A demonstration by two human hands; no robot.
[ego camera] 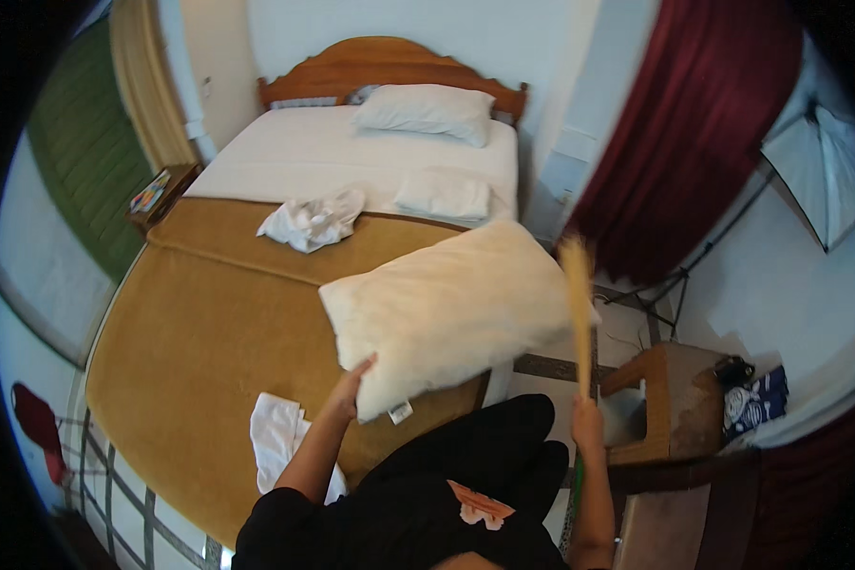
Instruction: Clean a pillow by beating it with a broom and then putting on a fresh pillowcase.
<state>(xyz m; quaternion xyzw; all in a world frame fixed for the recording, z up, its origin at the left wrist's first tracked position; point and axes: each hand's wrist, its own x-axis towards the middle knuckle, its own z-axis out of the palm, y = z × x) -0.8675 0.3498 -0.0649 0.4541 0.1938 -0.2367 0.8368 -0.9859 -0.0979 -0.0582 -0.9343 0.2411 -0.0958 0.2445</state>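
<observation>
My left hand (353,388) grips the near left corner of a bare white pillow (449,306), with a small tag on its lower edge. The pillow is tilted over the brown blanket (206,342) and reaches past the bed's right side. In my right hand (588,426) is a straw-coloured broom (578,313), its bristles pointing up beside the pillow's right end and slightly blurred. A green part, likely its handle, shows below that hand. Near my left forearm lies a white cloth (274,431), partly hidden by the arm.
A second pillow (427,112) rests by the wooden headboard (392,60). On the bed are a crumpled white cloth (313,219) and a folded white cloth (444,194). To the right stand a wooden table (673,406) and a softbox light (823,167) on a tripod.
</observation>
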